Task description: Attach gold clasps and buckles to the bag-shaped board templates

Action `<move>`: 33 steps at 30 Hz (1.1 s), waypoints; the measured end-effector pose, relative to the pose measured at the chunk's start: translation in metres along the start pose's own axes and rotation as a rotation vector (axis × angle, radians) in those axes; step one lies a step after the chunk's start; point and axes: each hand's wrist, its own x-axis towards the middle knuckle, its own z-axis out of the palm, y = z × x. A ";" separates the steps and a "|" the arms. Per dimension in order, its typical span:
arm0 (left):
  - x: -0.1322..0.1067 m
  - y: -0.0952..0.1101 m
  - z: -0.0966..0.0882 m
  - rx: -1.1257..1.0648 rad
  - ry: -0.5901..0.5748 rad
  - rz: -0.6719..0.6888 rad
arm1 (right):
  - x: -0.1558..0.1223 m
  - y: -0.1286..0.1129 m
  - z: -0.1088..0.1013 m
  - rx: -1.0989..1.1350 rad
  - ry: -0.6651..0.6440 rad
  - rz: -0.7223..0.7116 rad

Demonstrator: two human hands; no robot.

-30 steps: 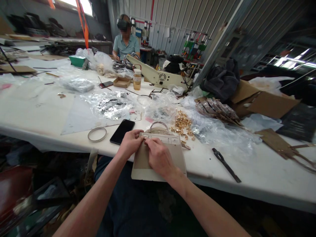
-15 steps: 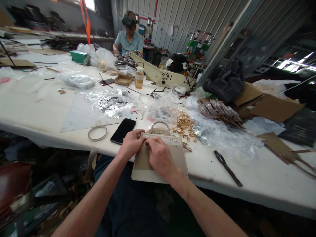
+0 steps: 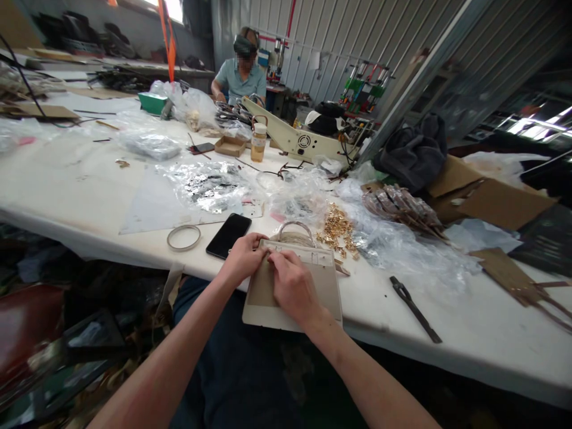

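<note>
Little has moved: your left hand (image 3: 243, 257) and right hand (image 3: 294, 287) stay pinched on the bag (image 3: 325, 293) at its top edge. Work there seems unfinished; gold clips (image 3: 336, 227) lie beyond.

Daylight is admitted from a window (image 3: 172, 7) at upper left, which is blown out. The white table (image 3: 67, 179) is brightly lit, and glare is seen on the plastic bags (image 3: 210, 185). The space beneath is left dark. The left hand (image 3: 243, 257) and right hand (image 3: 292, 286) are rendered sharp. Straight lines are bent towards the edges.
</note>
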 end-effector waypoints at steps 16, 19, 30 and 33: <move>0.003 0.001 0.001 0.071 0.061 0.032 | 0.005 -0.001 -0.002 -0.023 -0.043 0.055; 0.004 0.000 0.000 0.089 0.054 0.043 | 0.011 -0.002 -0.003 -0.041 -0.053 0.045; 0.004 -0.005 -0.002 0.068 0.000 0.062 | 0.007 0.001 0.000 -0.017 -0.018 0.000; 0.002 -0.007 -0.002 0.045 -0.006 0.068 | 0.005 0.000 0.000 -0.010 -0.011 -0.020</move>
